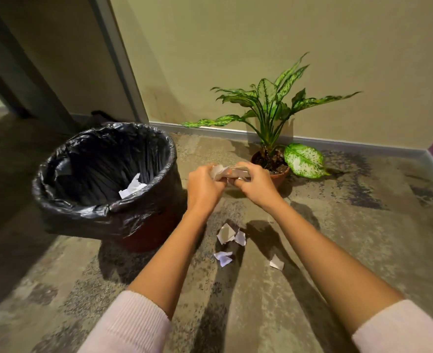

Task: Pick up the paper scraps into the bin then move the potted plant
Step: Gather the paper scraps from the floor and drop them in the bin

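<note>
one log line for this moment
left hand: grips held scraps | right hand: grips held scraps | bin: paper scrap inside | floor scraps: several left | potted plant: by wall

A bunch of paper scraps [229,172] is gripped between the left hand [203,186] and the right hand [255,186], with the fingers [242,166] curled round it. Loose scraps [229,234] are scattered on the floor [337,250] beneath the forearms. The bin [88,217], lined with a black bag, is set left of the hands, and a white scrap [132,188] is seen inside. The potted plant [274,118] is stood at the floor's far edge, against the wall [235,34].
</note>
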{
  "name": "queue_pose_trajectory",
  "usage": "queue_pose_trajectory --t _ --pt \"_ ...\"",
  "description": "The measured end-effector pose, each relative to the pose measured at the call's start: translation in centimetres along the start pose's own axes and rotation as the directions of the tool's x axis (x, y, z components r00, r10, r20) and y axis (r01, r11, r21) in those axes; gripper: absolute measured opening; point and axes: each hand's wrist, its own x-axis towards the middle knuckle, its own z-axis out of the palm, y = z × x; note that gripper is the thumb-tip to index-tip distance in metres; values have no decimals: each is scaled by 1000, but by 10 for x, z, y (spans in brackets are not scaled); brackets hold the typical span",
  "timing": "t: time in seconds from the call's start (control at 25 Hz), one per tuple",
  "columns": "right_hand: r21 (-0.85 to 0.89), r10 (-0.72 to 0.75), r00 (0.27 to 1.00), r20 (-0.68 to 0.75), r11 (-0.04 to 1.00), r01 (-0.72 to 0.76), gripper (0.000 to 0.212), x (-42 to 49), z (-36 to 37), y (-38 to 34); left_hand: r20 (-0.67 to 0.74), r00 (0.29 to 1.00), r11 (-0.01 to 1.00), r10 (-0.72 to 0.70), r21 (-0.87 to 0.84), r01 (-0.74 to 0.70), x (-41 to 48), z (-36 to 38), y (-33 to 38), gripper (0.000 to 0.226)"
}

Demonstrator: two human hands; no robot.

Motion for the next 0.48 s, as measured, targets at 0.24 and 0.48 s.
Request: queue_pose_trajectory --t 0.24,0.48 --pt "182 -161 987 -15 970 161 25 38 16 -101 -228 973 998 27 68 -12 29 -98 20 7" --pt "120 -318 945 81 944 307 34 62 85 -159 -301 953 984 -26 160 78 32 -176 -18 12"
